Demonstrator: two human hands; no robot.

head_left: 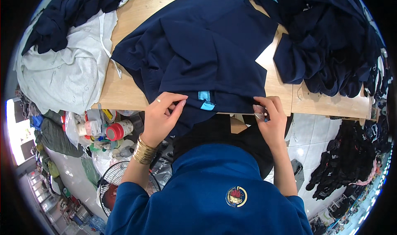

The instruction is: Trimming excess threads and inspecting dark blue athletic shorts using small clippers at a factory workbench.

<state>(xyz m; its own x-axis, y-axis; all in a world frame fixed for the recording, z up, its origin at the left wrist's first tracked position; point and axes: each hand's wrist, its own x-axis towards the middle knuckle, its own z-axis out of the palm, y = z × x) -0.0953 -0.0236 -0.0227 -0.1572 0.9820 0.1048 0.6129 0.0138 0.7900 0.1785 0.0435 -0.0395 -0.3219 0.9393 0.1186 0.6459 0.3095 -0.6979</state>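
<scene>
"Two stacked cloths, upper L of frame. Any trouble there?"

"Poss. Dark heap [78, 15] sits on a grey-white cloth [62, 77], & its white strap [102, 32] hangs right by the L corner of the navy piece [206, 53]. Tug hard, both might shift."

"Lower L?"

"Red-lidded container [113, 132] amid clutter below the table [118, 94], then a fan [109, 175]. Airflow could lift loose cloth if it's on; can't tell if it is."

"L hand [163, 113]?"

"Ctr-left, at the near edge of the navy piece. Thumb & index tips close together, narrow; can't tell if they pinch fabric. Gold bracelet [144, 151] on that wrist might snag the cloth hanging off the table edge, & that overhang's weight could pull the lot down if the grip's loose."

"Middle?"

"Navy piece fills upper ctr, folds & all. Lt-blue patches [204, 95] lie at its near edge, between the hands; a crease under there could leave them crooked, imo."

"R hand [271, 115]?"

"Ctr-right, curled round a small metal item [259, 116], prob. snips, index tip at the cloth edge. If they're sharp, a slip could nick fabric."

"Far R?"

"Another dark heap, upper R [326, 49], near the navy piece. Same colour, so mix-ups poss."
</scene>
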